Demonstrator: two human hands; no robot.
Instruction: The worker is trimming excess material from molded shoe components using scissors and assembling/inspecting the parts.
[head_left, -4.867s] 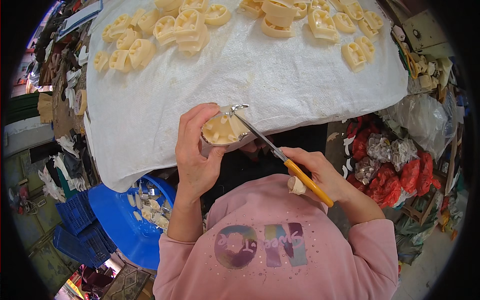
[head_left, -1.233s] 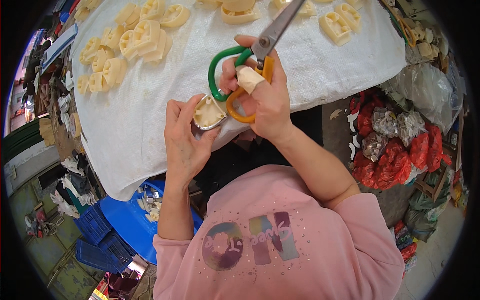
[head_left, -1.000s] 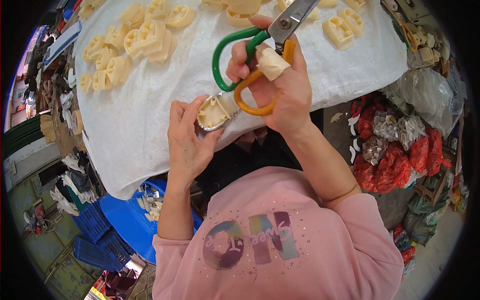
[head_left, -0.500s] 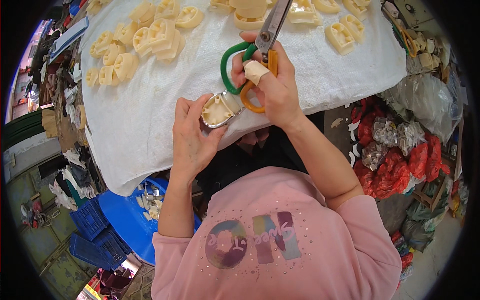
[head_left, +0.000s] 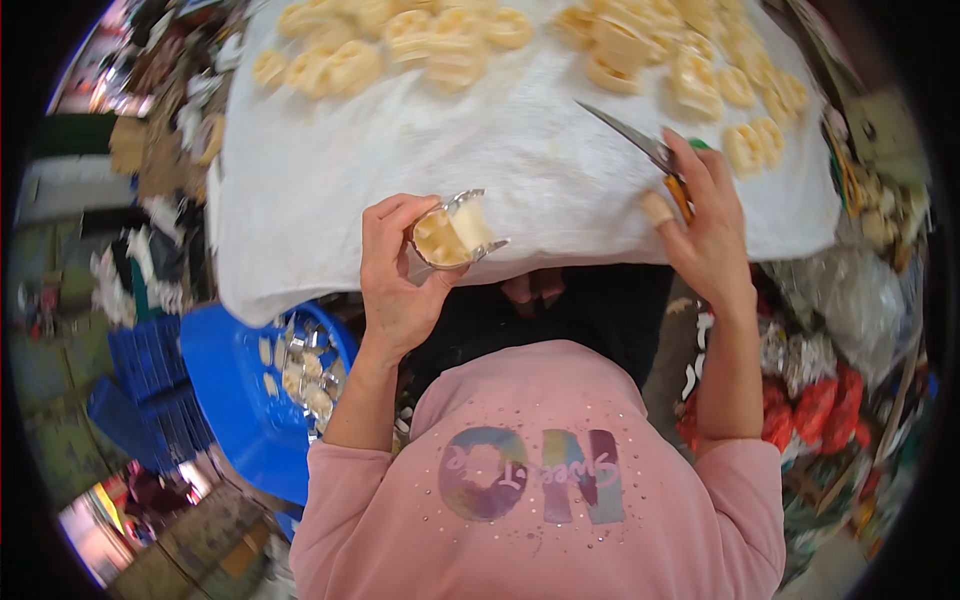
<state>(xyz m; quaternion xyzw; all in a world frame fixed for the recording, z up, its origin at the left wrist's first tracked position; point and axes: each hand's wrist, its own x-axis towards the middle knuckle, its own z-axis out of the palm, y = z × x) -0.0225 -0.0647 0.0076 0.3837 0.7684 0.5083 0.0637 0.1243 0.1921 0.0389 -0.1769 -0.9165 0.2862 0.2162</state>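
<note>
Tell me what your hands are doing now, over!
Left hand grips a pale block in a foil cup. Right hand rests scissors on the white cloth. Nothing between them.

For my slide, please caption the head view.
Left hand holds a foil-wrapped yellow piece; right hand holds scissors.

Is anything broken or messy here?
The small foil cup in the left hand looks torn open, its pale filling showing. Foil scraps lie in the blue tub below. The right hand holds scissors.
</note>
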